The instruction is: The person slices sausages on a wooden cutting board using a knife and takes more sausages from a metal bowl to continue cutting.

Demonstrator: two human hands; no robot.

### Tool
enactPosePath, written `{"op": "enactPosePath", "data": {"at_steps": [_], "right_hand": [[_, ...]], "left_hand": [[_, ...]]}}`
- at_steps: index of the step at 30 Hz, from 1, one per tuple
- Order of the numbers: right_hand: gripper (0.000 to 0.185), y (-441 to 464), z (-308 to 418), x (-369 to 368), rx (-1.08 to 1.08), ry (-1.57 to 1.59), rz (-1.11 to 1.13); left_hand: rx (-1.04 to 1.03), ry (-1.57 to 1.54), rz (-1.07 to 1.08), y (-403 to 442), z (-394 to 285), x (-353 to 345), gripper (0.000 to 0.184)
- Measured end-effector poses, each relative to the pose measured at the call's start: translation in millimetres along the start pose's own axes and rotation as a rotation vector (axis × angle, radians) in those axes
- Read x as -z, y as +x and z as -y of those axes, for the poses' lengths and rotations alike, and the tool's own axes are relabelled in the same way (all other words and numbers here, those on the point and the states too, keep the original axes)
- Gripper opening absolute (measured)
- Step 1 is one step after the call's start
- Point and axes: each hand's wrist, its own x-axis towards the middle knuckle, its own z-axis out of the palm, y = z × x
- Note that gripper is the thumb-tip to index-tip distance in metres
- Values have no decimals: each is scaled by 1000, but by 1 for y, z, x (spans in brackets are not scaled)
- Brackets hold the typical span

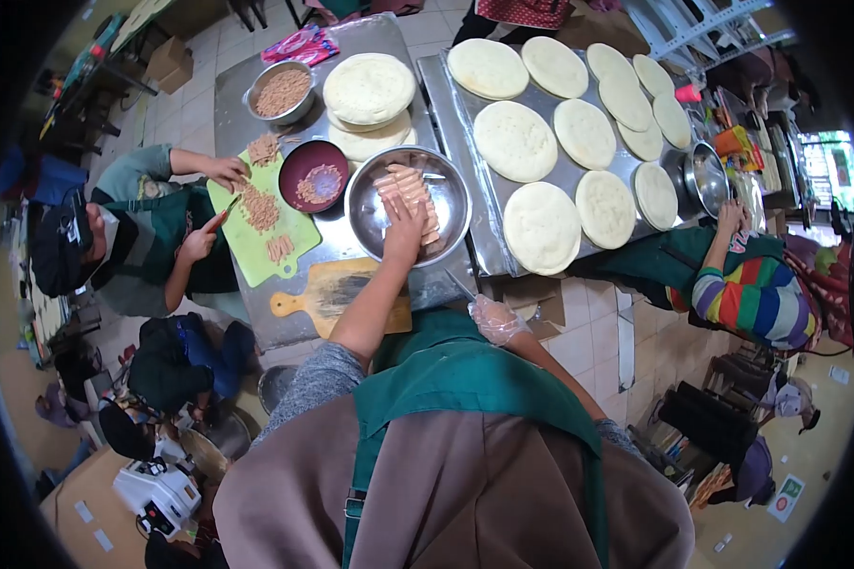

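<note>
My left hand (405, 228) reaches into a steel bowl (460, 204), its fingers spread over a pile of pinkish sausages (413, 185). Whether it grips any of them is hard to see. In a clear plastic glove, my right hand (499, 321) is closed around a knife (459, 284), whose blade points up and left near the table edge. Below the bowl lies a wooden cutting board (318, 296) with a dark, worn middle. A dark red bowl (299, 171) of chopped sausage touches the left side of the work area.
At left a co-worker cuts sausage on a green board (285, 228). Behind stand a metal pot (280, 93) of chopped pieces and stacked flat dough rounds (368, 87). More rounds (542, 228) cover the right table, where another person holds a steel bowl (706, 175).
</note>
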Motion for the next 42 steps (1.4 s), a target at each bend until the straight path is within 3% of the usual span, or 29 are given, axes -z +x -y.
{"op": "enactPosePath", "data": {"at_steps": [2,3,6,12,16,19,22,24,27,39,42], "right_hand": [[33,7,-20,-16,5,64,-26],[34,4,-18,-15,8,97,-40],[36,-8,-11,-2,-12,94,-56],[27,-13,-15,7,55,95,-192],[32,-18,-15,17,-6,93,-139],[37,-26,-6,32,-45,99,-86],[39,-28,-2,40,-27,86,-87],[40,-28,2,45,-20,77,-89],[41,-26,-1,48,-12,50,-99],[43,-30,-11,49,8,18,-101],[41,-33,-10,53,-7,23,-123]], "left_hand": [[-15,112,42,3,-3,-2,70],[-44,284,79,6,-5,-7,55],[-29,458,61,10,-9,-17,53],[-60,398,75,8,-4,-20,55],[-87,393,182,7,-5,-1,55],[-27,205,155,-8,-15,35,51],[-75,326,107,-4,-6,5,38],[-426,472,171,12,-11,-16,23],[-660,162,202,14,-19,-5,19],[-562,291,195,25,-33,-34,19],[-518,179,186,21,-29,-24,18]]}}
